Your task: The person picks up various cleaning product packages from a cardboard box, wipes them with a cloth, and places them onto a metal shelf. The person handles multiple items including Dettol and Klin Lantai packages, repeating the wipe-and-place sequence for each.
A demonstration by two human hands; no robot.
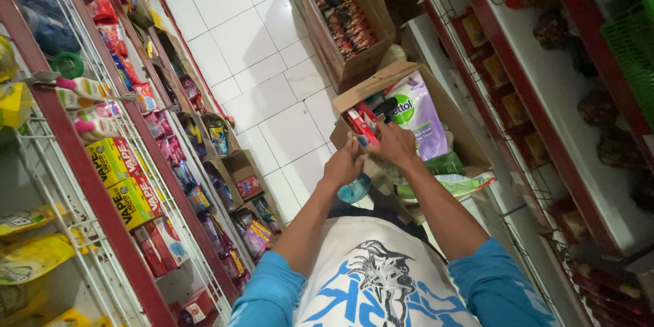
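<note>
An open cardboard box (pixel 455 105) stands on the floor in a shop aisle. Inside it lie a purple refill pouch (pixel 420 112), red packets (pixel 360 122) and green pouches (pixel 446 163). My left hand (pixel 344 163) reaches in at the box's near left edge, fingers curled around a pale blue bottle (pixel 354 189) below it. My right hand (pixel 394 142) is closed on a dark-capped item next to the red packets; what it grips is partly hidden.
A second open box (pixel 344 17) of dark snack packets stands farther along the white tiled floor (pixel 245 41). A red-framed wire shelf (pixel 102 163) with packets and yellow boxes runs along the left. Red shelving (pixel 545 95) lines the right.
</note>
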